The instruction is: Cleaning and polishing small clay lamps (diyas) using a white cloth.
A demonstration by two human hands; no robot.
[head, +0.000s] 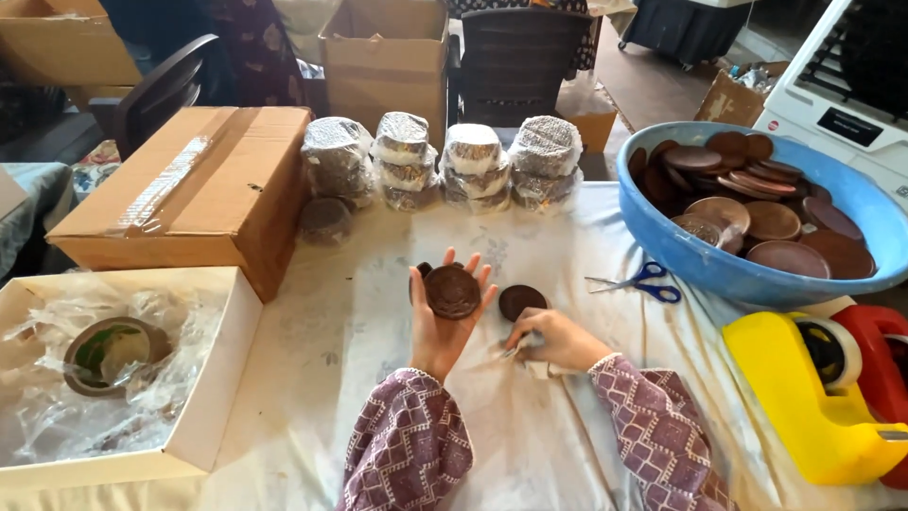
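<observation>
Head view shows us the blue basin (662, 248) heaped with brown discs (771, 220), then our white box (222, 378) of crumpled plastic wrap. Our left hand (440, 317), fingers spread wide, props a round brown disc (452, 290) upright on its palm, face toward us. Our right hand (553, 339) pinches a white cloth (534, 364) beside a flat dark disc (521, 301).

Cloth-covered bench (567, 445) in daylight; dark chairs (515, 57) and cardboard boxes (383, 61) behind, brown floor (643, 85) beyond
</observation>
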